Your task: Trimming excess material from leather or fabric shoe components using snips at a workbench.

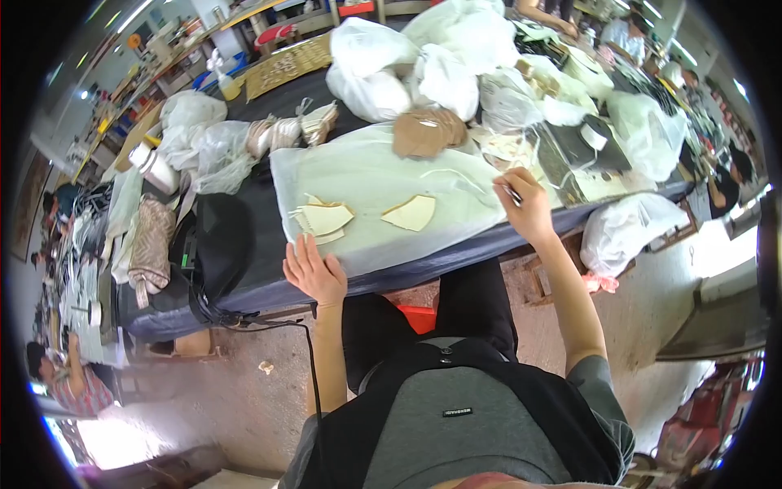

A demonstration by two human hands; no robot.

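My left hand point(314, 273) lies open, fingers spread, at the front edge of a pale plastic sheet point(366, 167). Just beyond its fingertips is a small stack of cream cut pieces point(327, 217) with brownish edges. Another cream cut piece point(410, 213), fan-shaped, lies to the right of that stack. My right hand point(528, 204) is raised over the sheet's right side, its fingers closed on a small dark-and-silver tool point(512, 195) that is mostly hidden. A thin white strip point(460, 175) curves across the sheet towards that hand. Brown rounded pieces point(429, 132) are piled at the sheet's far edge.
White plastic bags point(444, 77) crowd the far side of the table. A black bag point(224, 240) and a rolled patterned cloth point(151, 240) stand at left. A black cable point(305, 350) hangs by my left forearm. Another white bag point(627, 228) sits right of the table. Other people work farther off.
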